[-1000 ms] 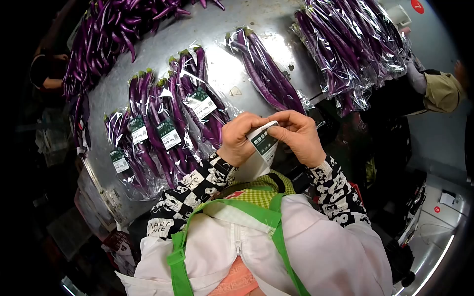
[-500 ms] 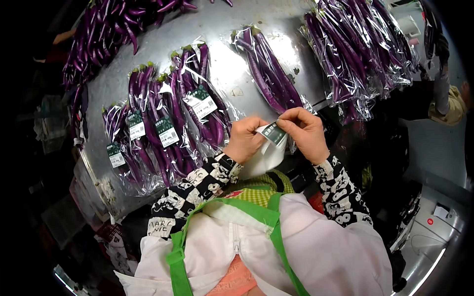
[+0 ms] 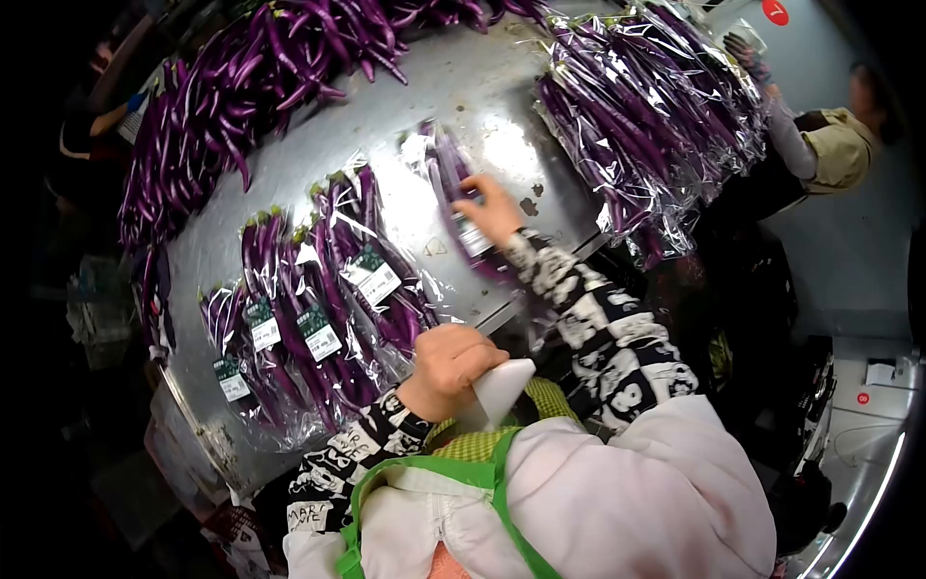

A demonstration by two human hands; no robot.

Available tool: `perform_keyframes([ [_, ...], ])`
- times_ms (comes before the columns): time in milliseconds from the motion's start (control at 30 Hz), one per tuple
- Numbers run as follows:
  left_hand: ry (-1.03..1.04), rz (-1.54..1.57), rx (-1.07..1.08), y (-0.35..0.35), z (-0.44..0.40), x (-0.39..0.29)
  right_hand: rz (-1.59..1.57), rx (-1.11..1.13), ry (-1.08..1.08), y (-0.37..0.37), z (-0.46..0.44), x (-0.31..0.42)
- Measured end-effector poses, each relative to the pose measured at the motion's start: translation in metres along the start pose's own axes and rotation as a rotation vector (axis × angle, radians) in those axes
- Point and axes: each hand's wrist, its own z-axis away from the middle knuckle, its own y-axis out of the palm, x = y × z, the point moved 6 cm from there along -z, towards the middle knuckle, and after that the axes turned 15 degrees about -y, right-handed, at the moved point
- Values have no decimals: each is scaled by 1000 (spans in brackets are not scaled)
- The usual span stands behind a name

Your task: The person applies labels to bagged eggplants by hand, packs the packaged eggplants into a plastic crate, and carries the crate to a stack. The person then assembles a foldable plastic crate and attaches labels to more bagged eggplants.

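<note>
In my left hand [image 3: 449, 372] I have a folded white strip of label backing [image 3: 502, 386], fingers closed round it, low in front of my apron. My right hand [image 3: 490, 210] rests on a clear bag of long purple eggplants [image 3: 446, 176], its thumb and fingers apart on the plastic. A label [image 3: 473, 237] shows on that bag just below the hand, slightly blurred. To the left lie several bagged eggplants with green and white labels, the nearest label [image 3: 374, 277] on the rightmost bag [image 3: 338, 222].
A large heap of loose eggplants [image 3: 280, 58] covers the back left of the metal table [image 3: 386, 135]. Many bagged eggplants [image 3: 656, 116] are piled at the right. Another person [image 3: 820, 154] stands beyond that pile, and part of another shows at the far left.
My right hand has left the label strip and reached forward onto the bag, which now bears a label. My left hand still grips the strip. The view has shifted.
</note>
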Motion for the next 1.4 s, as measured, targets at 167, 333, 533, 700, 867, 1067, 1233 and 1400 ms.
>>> perform_keyframes([
  [167,95,79,-9,27,-16,26,-48,189,-22,96,25,71],
  [333,-255,97,-92,18,-27,88,150,75,-473,38,36,58],
  [533,-408,-440,100,33,-6,152,1276,-351,-114,-216,-16,38],
  [700,-591,-402,56,4,-9,175,1725,-69,-379,-231,-41,1],
  [867,-462,72,61,6,-11,110,1704,-22,-419,-218,-51,18],
  [1067,-151,342,102,21,-7,11,1690,-91,-287,-222,-65,9],
  [1233,-68,96,41,5,1,27,1626,-100,-257,-210,-60,83],
  [1400,-258,285,2,11,7,26,1472,69,-362,-113,15,136],
])
